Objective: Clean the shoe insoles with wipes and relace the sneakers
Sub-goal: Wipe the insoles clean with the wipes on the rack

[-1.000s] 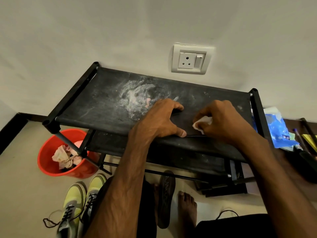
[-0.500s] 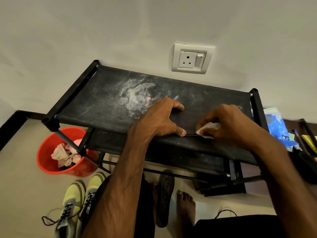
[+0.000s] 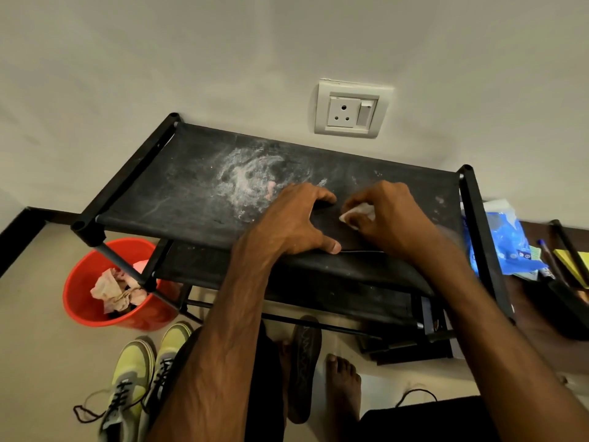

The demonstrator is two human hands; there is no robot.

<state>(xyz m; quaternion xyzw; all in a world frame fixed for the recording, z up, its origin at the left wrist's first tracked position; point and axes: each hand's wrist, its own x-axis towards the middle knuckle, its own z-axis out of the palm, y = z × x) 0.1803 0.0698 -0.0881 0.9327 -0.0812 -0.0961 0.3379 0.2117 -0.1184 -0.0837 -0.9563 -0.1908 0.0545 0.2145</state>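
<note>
Our left fingers (image 3: 318, 196) arch over the insole (image 3: 331, 229), tips at its far edge and thumb at the near one, clamping it to the rack (image 3: 178, 193). Our right fingers (image 3: 366, 196) are pinched together on a wipe (image 3: 355, 214) pressed to it, at 3 o'clock of the left hand (image 3: 293, 223).

The insole looks thin, dark and bendy, nearly lost against the slack black fabric. It sits at the rack's near lip, so we judge a hard stroke could buckle it or push it off. The chalky smear (image 3: 251, 183) at 11 o'clock could dirty it again. The wipe is small, white and crumpled, and may shred.

Outward lie a ribbed second insole (image 3: 304, 368) on the floor at 6, yellow sneakers (image 3: 137, 384) at 7, a red plastic bin (image 3: 83, 311) of wadded tissue at 8, and a glossy blue pack (image 3: 506, 247) at 3.
</note>
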